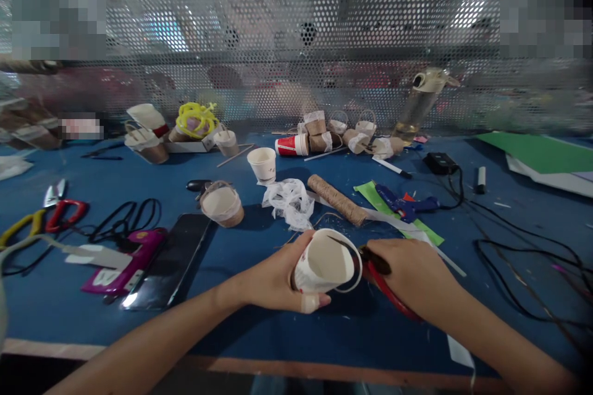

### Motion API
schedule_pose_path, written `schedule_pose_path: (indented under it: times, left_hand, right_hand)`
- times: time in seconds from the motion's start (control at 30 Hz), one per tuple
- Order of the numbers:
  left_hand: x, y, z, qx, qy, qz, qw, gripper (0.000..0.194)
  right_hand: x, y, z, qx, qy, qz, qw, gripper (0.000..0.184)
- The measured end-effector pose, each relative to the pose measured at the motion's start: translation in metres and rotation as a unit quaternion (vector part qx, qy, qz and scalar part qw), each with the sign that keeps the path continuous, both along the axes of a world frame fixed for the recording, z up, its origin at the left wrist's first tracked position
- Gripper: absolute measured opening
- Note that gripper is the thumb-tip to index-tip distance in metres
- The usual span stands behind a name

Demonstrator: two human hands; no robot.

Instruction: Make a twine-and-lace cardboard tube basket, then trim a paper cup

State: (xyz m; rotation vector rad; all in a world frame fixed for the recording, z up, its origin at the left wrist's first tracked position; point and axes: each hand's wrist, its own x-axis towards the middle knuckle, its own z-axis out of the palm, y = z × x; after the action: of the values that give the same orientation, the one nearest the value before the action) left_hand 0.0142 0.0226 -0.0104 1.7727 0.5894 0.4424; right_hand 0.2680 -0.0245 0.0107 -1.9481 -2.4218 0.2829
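My left hand (273, 281) is wrapped round a white paper cup (322, 262), tilted so its mouth faces me. A bandage covers that hand's thumb tip. My right hand (412, 271) grips red-handled scissors (386, 287) whose dark blades reach into the cup's rim at its right side. A thin strip curls off the cup's rim below the blades. Both hands hover just above the blue table (259, 327) near its front edge.
A twine spool (337, 199), white lace (288, 200), a blue glue gun (407, 205) and more paper cups (262, 165) lie behind my hands. A phone (169, 259), a pink case (125, 262), spare scissors (55, 207) at left. Black cables (519, 247) trail right. A perforated screen (296, 43) closes the back.
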Motion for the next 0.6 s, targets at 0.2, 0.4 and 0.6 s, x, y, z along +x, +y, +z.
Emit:
schedule_pose_path:
  times: [0.2,0.4,0.6]
  left_hand:
    - [-0.0027,0.0022,0.0042,-0.007,-0.026,-0.046,0.999,0.065]
    - [-0.0026,0.0031,0.0069,-0.027,-0.048,-0.076,0.996,0.066]
    - [-0.0019,0.0032,0.0049,-0.114,-0.084,-0.12,0.983,0.064]
  right_hand:
    - [0.0001,-0.0011,-0.0003,-0.014,0.022,0.019,0.999,0.021]
    - [-0.001,0.0005,0.0006,-0.004,0.042,0.021,0.999,0.021]
    - [0.0003,-0.0001,0.0002,-0.001,0.042,0.056,0.998,0.019]
